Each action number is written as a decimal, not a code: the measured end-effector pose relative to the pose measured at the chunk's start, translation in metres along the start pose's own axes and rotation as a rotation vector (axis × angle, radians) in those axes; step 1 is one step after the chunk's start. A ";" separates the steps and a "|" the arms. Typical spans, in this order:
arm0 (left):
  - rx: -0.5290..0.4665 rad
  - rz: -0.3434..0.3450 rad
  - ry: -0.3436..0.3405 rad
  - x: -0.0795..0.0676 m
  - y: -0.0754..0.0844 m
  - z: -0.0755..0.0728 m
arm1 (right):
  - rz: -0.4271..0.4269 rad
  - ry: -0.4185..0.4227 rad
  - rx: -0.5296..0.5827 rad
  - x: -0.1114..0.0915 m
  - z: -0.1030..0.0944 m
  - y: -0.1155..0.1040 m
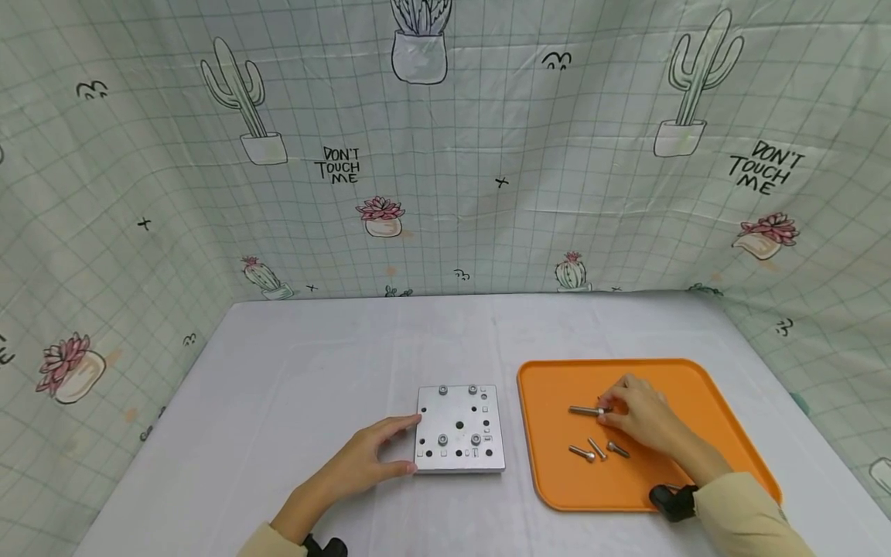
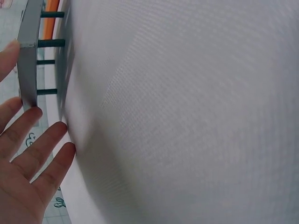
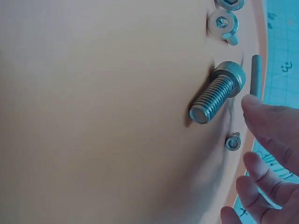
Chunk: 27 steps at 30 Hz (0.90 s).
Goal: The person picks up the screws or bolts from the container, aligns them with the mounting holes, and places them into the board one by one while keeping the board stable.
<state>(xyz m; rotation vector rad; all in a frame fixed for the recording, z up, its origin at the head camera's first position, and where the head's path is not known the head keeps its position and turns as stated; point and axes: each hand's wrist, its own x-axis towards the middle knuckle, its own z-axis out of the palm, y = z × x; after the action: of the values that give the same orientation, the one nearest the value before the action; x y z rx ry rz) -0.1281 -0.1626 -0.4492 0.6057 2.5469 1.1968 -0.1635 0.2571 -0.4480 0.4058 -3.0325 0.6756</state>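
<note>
A silver metal plate (image 1: pixel 459 428) with holes and several socket-head bolts set in it lies before me. Its bolt shanks (image 2: pixel 51 43) stick out underneath, holding it above the cloth. At the plate's left edge, my left hand (image 1: pixel 372 456) touches with thumb and forefinger, fingers spread and fairly straight. My right hand (image 1: pixel 642 414), over the orange tray (image 1: pixel 557 487), pinches a long bolt (image 1: pixel 583 411) by its head end; the shank points left. Closer to me on the tray lie loose bolts (image 1: pixel 581 453), and a thick socket-head bolt (image 3: pixel 217 93) shows large in the right wrist view.
White cloth (image 1: pixel 313 356) covers the table. A printed cactus curtain (image 1: pixel 445 155) hangs behind and at both sides. The tray has a raised rim (image 1: pixel 525 433) to the right of the plate. A small bolt (image 3: pixel 233 142) lies near the right fingers.
</note>
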 end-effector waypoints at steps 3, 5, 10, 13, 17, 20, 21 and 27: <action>-0.009 -0.003 0.001 0.000 -0.001 0.000 | -0.005 0.010 0.040 -0.001 0.000 0.001; -0.010 -0.005 0.001 0.000 -0.001 0.000 | -0.011 0.019 0.074 -0.001 0.000 0.002; -0.008 0.006 0.003 0.000 -0.002 0.000 | -0.030 0.052 0.164 -0.002 -0.003 0.000; -0.009 0.012 0.002 0.001 -0.002 0.000 | -0.032 0.070 0.201 -0.002 -0.005 -0.003; -0.009 0.017 0.005 0.000 -0.003 0.000 | -0.022 0.091 0.212 -0.002 -0.007 -0.008; -0.005 0.024 0.010 0.000 -0.003 0.000 | -0.021 0.109 0.219 -0.002 -0.008 -0.014; -0.006 0.025 0.012 -0.001 -0.003 0.000 | -0.025 0.112 0.225 -0.002 -0.009 -0.016; -0.006 0.025 0.014 0.000 -0.005 0.001 | -0.050 0.145 0.246 -0.002 -0.010 -0.031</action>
<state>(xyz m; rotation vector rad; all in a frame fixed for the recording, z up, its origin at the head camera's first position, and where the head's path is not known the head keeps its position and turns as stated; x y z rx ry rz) -0.1287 -0.1650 -0.4532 0.6317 2.5536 1.2210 -0.1541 0.2347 -0.4258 0.4148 -2.8021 1.0310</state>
